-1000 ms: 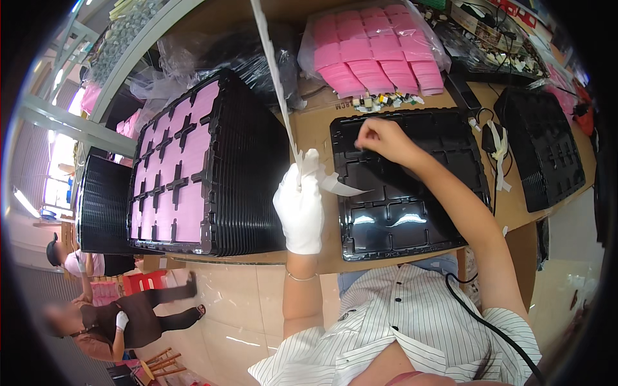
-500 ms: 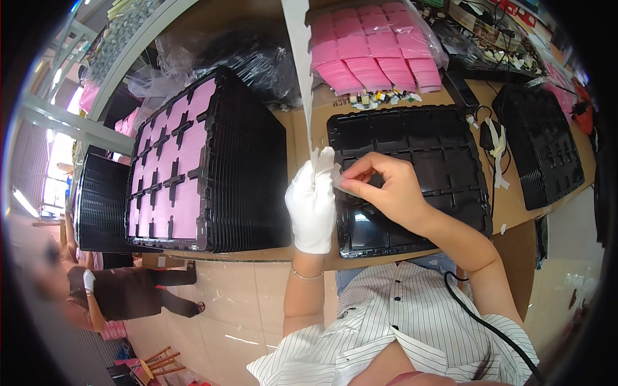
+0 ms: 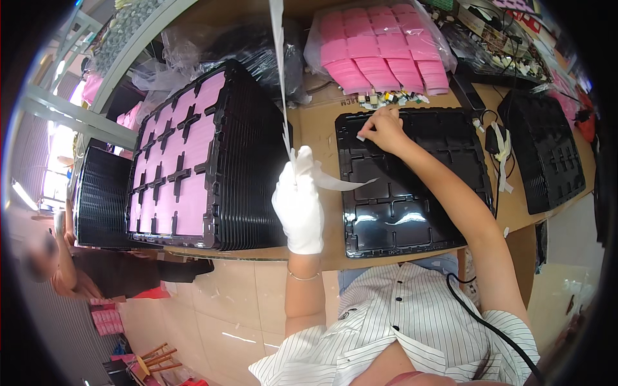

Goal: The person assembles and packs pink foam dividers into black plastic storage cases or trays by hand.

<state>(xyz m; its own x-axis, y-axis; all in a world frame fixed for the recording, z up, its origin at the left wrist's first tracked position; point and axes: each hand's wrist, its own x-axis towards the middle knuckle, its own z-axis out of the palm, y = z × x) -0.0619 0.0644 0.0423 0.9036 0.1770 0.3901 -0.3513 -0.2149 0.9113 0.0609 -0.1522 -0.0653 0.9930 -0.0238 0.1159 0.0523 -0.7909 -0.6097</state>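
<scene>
My left hand (image 3: 299, 209), in a white glove, is closed around a long white strip (image 3: 279, 71) that looks like paper or backing tape. The strip rises past the top of the view, and its loose end curls to the right over the tray's left edge. My bare right hand (image 3: 387, 132) has its fingers pinched together at the far left part of a black plastic tray (image 3: 418, 222). A small white piece (image 3: 361, 136) shows at those fingertips. The tray lies flat with shallow compartments, and no pads show in it.
To the left stands a tall stack of black trays (image 3: 248, 161) with pink sheets. A bag of pink pads (image 3: 380, 48) and small loose connectors (image 3: 389, 98) lie behind the tray. More stacked trays (image 3: 547, 151) stand right, beside a cable. A person (image 3: 96, 270) is at far left.
My right hand has moved from beside the left hand to the tray's far left part with a small white piece. My left hand shifted slightly left, and the strip's loose end now hangs free.
</scene>
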